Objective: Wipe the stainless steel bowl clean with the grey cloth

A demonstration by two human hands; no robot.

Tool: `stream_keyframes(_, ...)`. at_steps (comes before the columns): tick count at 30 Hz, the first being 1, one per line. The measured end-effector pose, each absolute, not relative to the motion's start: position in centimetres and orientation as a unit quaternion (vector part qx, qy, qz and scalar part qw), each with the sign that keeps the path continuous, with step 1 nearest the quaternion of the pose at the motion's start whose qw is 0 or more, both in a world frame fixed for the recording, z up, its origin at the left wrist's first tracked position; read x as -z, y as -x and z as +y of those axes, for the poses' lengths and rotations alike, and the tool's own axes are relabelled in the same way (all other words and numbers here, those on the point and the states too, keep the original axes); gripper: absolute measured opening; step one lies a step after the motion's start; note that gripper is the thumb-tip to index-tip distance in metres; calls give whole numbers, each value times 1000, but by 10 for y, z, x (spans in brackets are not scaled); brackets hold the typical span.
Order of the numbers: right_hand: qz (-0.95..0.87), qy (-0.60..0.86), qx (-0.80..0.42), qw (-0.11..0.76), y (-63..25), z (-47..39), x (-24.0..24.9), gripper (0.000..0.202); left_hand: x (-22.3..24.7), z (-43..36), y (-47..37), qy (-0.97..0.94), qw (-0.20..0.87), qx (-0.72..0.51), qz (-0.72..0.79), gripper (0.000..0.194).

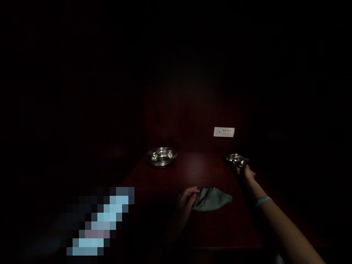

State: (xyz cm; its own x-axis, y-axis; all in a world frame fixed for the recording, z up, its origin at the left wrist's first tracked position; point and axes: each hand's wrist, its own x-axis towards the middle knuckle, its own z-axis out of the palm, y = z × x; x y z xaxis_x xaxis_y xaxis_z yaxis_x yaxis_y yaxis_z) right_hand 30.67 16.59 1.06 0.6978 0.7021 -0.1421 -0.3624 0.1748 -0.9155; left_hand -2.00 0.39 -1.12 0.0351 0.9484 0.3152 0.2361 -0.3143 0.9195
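Observation:
My right hand (246, 174) reaches to the back right of the dark red table (198, 172), its fingers closed at the near rim of a shiny metal bowl (237, 160). Lower down in the middle, my left hand (188, 198) rests at the left edge of a grey-green cloth (213, 200), its fingers bent round and touching the cloth's edge. The cloth lies crumpled on the table. Toward the back left stand metal bowls (161, 157) that look nested, with no hand on them.
A white socket panel (224, 132) sits on the dark wall behind the table. The table's front edge (228, 248) shows faintly at the bottom. A pixelated pale blue patch (101, 223) covers the lower left. The surroundings are very dark.

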Motion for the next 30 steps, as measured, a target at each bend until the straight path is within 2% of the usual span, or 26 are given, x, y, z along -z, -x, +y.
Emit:
stream_keyframes(3,-144,518,-363,761,-283,146,-9,36,-5,25,29,-642,326,-497,484,25)
stream_keyframes(6,-254,522,-361,730,-246,115,-12,32,-30,46,38,-647,181,-512,535,26)
stream_keyframes(8,-382,517,-359,676,-218,92,-15,29,-46,64,50,-658,98,-479,573,27)
stream_keyframes(11,-601,482,-323,550,-182,60,-19,28,-61,93,79,-706,-44,-404,580,35)
stream_keyframes(14,-721,517,-159,433,-160,38,-18,25,-66,119,113,-731,-124,-319,591,42)
stream_keyframes(16,-765,527,-63,366,-153,30,-15,23,-65,131,133,-721,-126,-270,625,45)
stream_keyframes(18,-800,504,-19,326,-150,25,-13,23,-64,138,148,-732,-112,-227,633,46)
stream_keyframes(26,-832,472,10,290,-150,19,-13,34,-66,141,167,-754,-76,-200,621,43)
stream_keyframes(30,-834,473,4,284,-150,19,-13,36,-74,146,171,-757,-60,-196,621,48)
